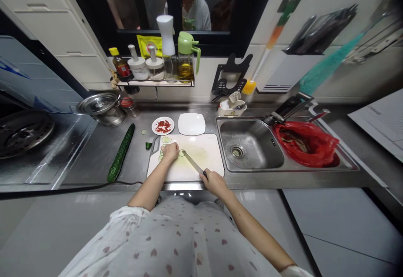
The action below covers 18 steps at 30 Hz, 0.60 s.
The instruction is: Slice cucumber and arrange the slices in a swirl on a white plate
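My right hand (214,182) is closed around the handle of a kitchen knife (193,163), its blade slanting up and left over the white cutting board (204,151). The blade's tip lies beside a thin cucumber slice (181,153). At the board's left part, my left hand (170,152) is closed with its fingers curled down among more cucumber slices (166,139); whatever sits under the fingers is hidden. A cut cucumber end (148,145) lies just off the board's left edge. Farther left rests a whole cucumber (121,153).
Behind the board stand a plate of chopped red pieces (163,126) and a white plate (191,124). The sink (252,142) is at the right, with a red plastic bag (307,142) beside it. A steel pot (105,108) stands back left, below a condiment shelf (157,84).
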Available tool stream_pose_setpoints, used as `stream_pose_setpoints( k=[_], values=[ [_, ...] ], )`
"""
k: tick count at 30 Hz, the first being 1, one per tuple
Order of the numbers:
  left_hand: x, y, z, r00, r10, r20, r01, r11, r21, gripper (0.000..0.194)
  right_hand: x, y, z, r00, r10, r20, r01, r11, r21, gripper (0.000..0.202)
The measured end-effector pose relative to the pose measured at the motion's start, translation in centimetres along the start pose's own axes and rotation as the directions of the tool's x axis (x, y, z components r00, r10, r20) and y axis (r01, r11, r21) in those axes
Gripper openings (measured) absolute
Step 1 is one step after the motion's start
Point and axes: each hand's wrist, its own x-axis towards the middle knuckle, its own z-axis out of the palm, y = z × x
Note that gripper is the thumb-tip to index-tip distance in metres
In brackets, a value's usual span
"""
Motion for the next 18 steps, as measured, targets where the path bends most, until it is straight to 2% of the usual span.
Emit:
stream_pose_setpoints(
  k=[9, 18],
  values=[
    [0.5, -0.1, 0.0, 1.000, -0.002, 0.030, 0.002, 1.000, -0.006, 0.009, 0.5, 0.2, 0.0, 0.999, -0.019, 0.031, 0.021, 0.999, -0.048, 0.032],
    [0.5, 0.0, -0.2, 0.999, -0.002, 0.035, 0.002, 1.000, -0.002, 0.010, 1.0, 0.8, -0.9, 0.996, -0.040, 0.082, 0.042, 0.999, -0.029, 0.031]
  ],
)
